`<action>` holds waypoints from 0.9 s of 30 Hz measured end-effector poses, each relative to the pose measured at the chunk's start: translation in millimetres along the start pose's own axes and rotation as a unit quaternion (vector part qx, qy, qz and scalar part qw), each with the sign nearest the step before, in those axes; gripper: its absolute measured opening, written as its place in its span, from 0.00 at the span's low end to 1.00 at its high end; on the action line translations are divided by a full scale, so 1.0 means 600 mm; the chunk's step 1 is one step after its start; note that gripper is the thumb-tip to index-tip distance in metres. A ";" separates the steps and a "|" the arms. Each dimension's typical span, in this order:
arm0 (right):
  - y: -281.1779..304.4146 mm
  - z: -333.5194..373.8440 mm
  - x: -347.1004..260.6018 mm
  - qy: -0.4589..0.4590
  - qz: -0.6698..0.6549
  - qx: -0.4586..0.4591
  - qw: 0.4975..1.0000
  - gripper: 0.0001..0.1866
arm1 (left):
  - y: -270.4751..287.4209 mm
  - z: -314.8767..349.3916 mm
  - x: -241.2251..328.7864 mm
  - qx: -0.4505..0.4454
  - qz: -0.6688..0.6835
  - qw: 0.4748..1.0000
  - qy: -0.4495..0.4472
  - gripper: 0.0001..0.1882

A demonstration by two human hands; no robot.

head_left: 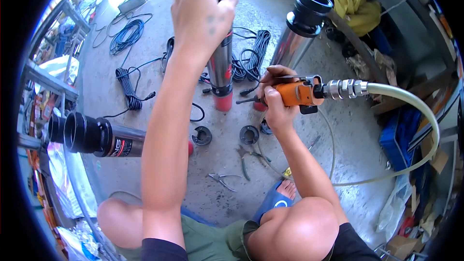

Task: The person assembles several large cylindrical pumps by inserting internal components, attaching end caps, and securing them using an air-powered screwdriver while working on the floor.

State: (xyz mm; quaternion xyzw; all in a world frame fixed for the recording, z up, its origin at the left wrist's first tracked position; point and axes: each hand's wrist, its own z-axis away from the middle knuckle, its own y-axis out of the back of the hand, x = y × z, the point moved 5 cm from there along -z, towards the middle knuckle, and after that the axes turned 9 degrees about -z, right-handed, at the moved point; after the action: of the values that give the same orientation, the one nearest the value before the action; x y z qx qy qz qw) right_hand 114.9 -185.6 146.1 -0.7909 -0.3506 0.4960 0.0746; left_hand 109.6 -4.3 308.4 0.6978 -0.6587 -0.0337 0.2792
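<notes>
My right hand (280, 110) wraps an orange air tool (291, 94), right of an upright tube (221, 70); open floor (357, 133) lies inside the hose's (435, 125) curve. My left hand (200, 17) meets the upper edge, fingertips obscured; I cannot tell its grip.
</notes>
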 end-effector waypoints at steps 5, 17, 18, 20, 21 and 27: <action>-0.018 -0.006 0.027 0.028 -0.017 -0.029 0.999 0.19 | 0.006 -0.030 0.008 -0.087 -0.006 0.992 0.094 0.26; -0.072 -0.016 0.052 -0.022 -0.016 -0.053 0.998 0.15 | 0.012 -0.019 -0.001 -0.152 -0.042 0.974 0.164 0.25; -0.072 -0.017 0.059 -0.028 -0.010 -0.079 0.996 0.13 | 0.011 -0.018 -0.003 -0.122 -0.045 0.979 0.157 0.25; -0.070 -0.022 0.068 -0.062 0.031 -0.099 0.993 0.11 | 0.008 -0.013 -0.001 -0.065 -0.047 0.987 0.141 0.24; -0.069 -0.023 0.073 -0.078 0.053 -0.107 0.990 0.11 | 0.003 -0.011 0.000 -0.066 -0.052 0.986 0.145 0.25; -0.085 -0.027 0.076 -0.058 0.053 -0.112 0.991 0.14 | 0.000 -0.008 0.008 -0.062 -0.073 0.984 0.149 0.28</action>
State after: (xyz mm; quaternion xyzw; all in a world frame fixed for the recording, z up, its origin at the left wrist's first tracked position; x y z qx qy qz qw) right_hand 115.8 -115.3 144.1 -0.7816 -0.3647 0.5024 -0.0614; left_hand 112.4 -7.2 313.7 0.7228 -0.5534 0.0092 0.4137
